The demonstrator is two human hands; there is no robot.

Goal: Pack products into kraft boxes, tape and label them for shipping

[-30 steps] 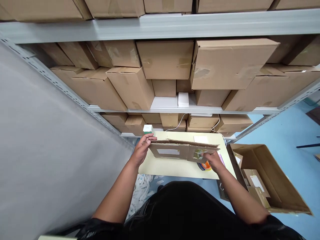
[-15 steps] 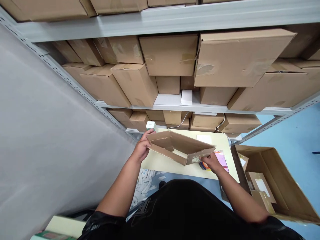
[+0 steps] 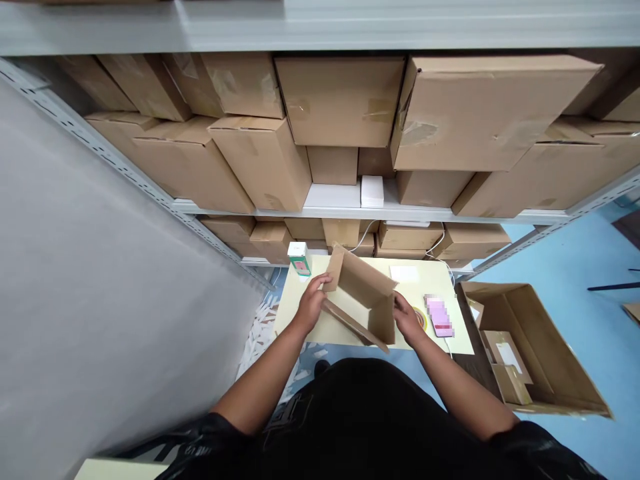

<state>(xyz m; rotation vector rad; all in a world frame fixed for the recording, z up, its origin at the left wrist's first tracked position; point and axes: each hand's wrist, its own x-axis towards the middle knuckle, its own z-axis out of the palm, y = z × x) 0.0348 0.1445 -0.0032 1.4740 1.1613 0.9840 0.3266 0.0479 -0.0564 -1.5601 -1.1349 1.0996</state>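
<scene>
Between my two hands I hold a small brown cardboard box (image 3: 367, 277), tilted above the pale yellow table (image 3: 295, 320). Its sides stand up as a frame, and the table top shows through the middle. My left hand (image 3: 313, 305) grips the box's left corner. On the opposite side, my right hand (image 3: 406, 317) is closed on the right wall, its fingertips partly hidden behind the cardboard. Just beyond my left hand stands a small white and green carton (image 3: 300, 259). A roll of tape (image 3: 421, 319) lies beside my right hand, partly covered by it.
A phone with a pink screen (image 3: 439, 316) and a white sheet (image 3: 404, 273) lie on the table. Metal shelves (image 3: 320, 212) full of cardboard boxes rise behind it. A large open carton (image 3: 543, 347) with several small boxes stands at right. White paper scraps (image 3: 257, 333) cover the floor at left.
The cardboard box has turned and opened from a flattened shape into a squarer one. My hands have come closer together, uncovering the white and green carton and the phone.
</scene>
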